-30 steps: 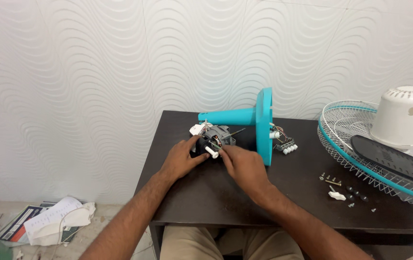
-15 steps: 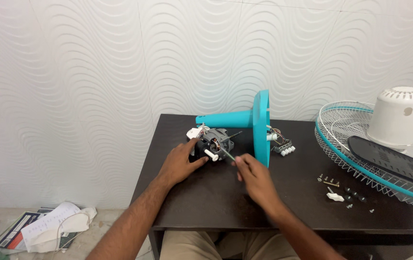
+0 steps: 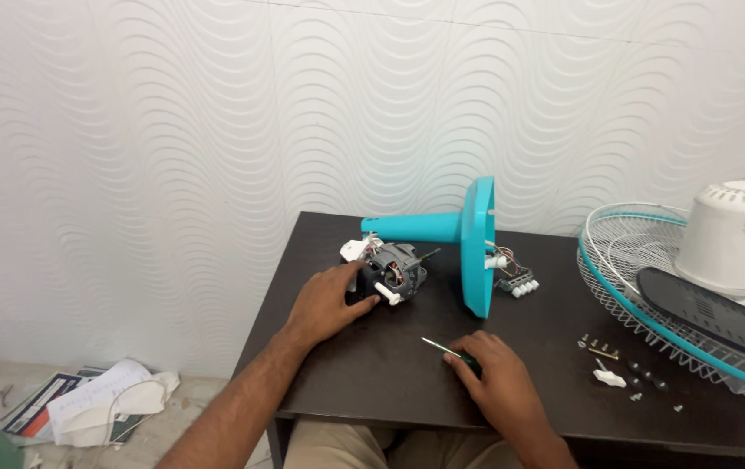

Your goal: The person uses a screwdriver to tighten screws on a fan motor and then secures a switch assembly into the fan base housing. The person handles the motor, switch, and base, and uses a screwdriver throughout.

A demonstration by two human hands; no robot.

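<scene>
A small electric fan motor [image 3: 392, 274] with copper windings lies on the dark table [image 3: 407, 382], at the end of a teal fan stand [image 3: 451, 236] tipped on its side. My left hand [image 3: 325, 302] rests against the motor's left side, fingers curled around it. My right hand [image 3: 494, 375] lies lower on the table, closed on a screwdriver [image 3: 445, 350] whose thin metal tip points up and left, clear of the motor.
A switch block on wires [image 3: 516, 283] lies by the stand's round base. Loose screws and small parts [image 3: 620, 371] are scattered at the right. A wire fan guard [image 3: 650, 287], a dark blade and a white motor cover [image 3: 733, 236] sit far right. Papers [image 3: 86, 399] lie on the floor.
My right hand has drawn back from the motor toward me, taking the screwdriver with it. My left hand stays on the motor.
</scene>
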